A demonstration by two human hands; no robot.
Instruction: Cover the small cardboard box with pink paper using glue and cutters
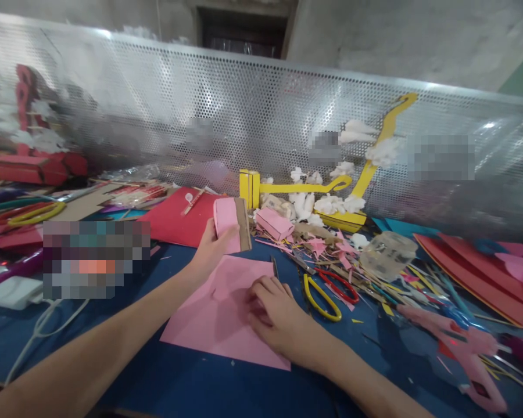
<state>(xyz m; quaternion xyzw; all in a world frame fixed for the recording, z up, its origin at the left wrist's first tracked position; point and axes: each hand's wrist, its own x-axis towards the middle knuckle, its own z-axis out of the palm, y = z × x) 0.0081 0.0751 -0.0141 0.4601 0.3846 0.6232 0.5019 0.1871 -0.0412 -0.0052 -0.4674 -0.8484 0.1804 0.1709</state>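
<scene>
- R hand (pixel 279 313): fingers curled inward over the right part of the pink sheet (pixel 196 316); can't tell if they're pinching anything. Slim dark item (pixel 275 267) pokes up just past the fingertips; can't tell what it is.
- Pink sheet lies under R hand, flat on the blue table (pixel 192 389). If it's only lightly held, a bump from either hand could skid it.
- Pink glue gun (pixel 466 342) well to the right of R hand, red light showing, so prob. powered. A stray sweep of R arm that way could mean a burn, b/c the tip may be hot.
- Scissors (pixel 312 271) just beyond R hand, to its right, blades pointing away; a careless reach could snag them.
- L hand (pixel 213 247) beyond the sheet's middle, thumb & fingers clamped round the pink-faced box (pixel 226 220), brown cardboard side bare. Too hard a squeeze might dent the card walls.
- Small pink box (pixel 274 223) just right of L hand, scraps (pixel 320 247) farther right; loose bits could stick to any wet glue.
- Yellow hooked piece (pixel 305 187) past L hand, near the perforated metal panel (pixel 261 98).
</scene>
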